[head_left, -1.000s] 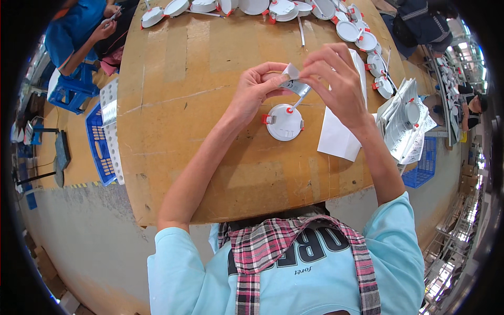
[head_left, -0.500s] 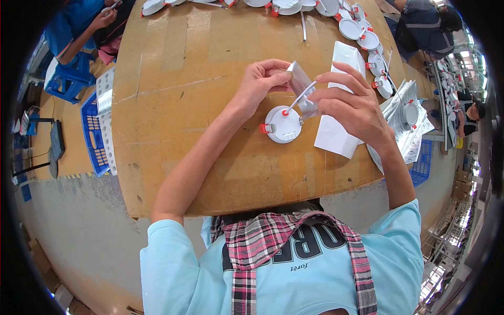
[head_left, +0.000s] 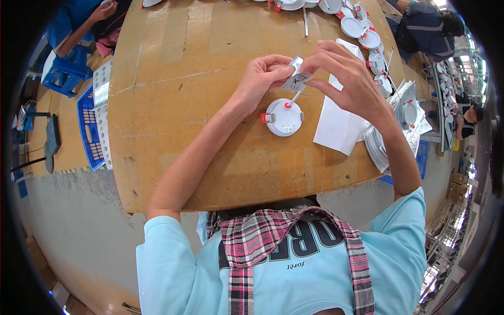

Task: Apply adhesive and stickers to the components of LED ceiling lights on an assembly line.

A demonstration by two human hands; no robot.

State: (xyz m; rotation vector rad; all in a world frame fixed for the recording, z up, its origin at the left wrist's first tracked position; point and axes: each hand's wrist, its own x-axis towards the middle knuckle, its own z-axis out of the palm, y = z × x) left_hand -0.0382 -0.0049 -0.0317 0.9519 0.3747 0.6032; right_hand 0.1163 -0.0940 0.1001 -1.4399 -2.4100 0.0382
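Because the lamp lies clip side up on the table, its cord can rise to the label just beyond it; there the left hand pinches the label, probably to steady it, while the right hand bends its fingers at the far edge, whether gripping cannot be told; right of the lamp lies paper, seemingly kept within reach

Big, thick black letters are sitting on the pale blue cloth shirt, toward five o'clock, and a tiny dark word is sitting just below them. Black marks, too small to read, are showing on the little bent silver-white label toward one o'clock. Under it, the round white lamp is showing faint, blurry marks.
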